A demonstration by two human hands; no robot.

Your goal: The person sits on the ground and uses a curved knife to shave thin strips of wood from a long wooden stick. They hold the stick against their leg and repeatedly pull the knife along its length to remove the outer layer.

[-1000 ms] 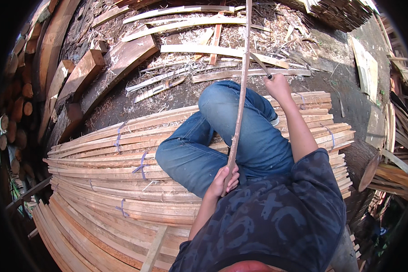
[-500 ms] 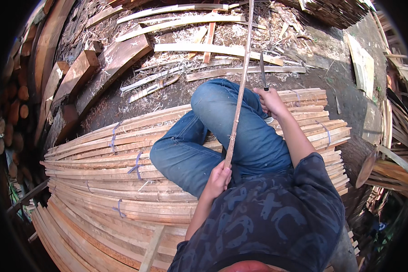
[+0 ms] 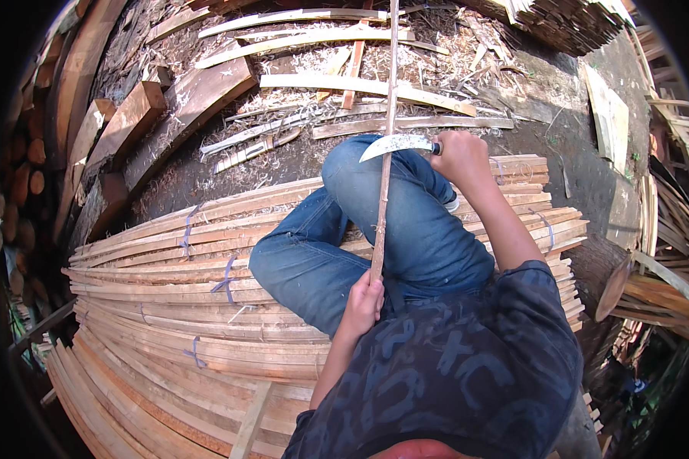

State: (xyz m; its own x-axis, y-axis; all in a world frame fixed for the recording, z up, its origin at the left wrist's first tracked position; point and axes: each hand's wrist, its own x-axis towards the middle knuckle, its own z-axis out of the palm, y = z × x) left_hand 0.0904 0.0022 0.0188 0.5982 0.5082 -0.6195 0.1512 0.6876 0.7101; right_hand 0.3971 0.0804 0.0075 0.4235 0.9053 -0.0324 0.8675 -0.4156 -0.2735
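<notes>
My left hand (image 3: pixel 364 304) is closed around the near end of a long, thin wooden stick (image 3: pixel 384 191), close to my waist. The stick passes over my bent legs in blue jeans and runs up past the top of the picture. In my right hand (image 3: pixel 462 157) is the dark handle of a curved knife (image 3: pixel 398 144). Its broad, shiny blade points left and lies across the stick, just above my knee. Whether the edge bites into the wood cannot be made out.
I sit on tied bundles of wooden slats (image 3: pixel 283 287). Beyond my legs, pale strips (image 3: pixel 367 86) lie among shavings on the ground, near a sheathed-looking long tool (image 3: pixel 256 149). Thick beams (image 3: pixel 187 107) and stacked logs stand at left; a cut log (image 3: pixel 612 291) is at right.
My right hand has risen and turned, swinging the knife from pointing away to lying leftward across the stick. The stick's far end has tilted left; my left hand has shifted slightly nearer me.
</notes>
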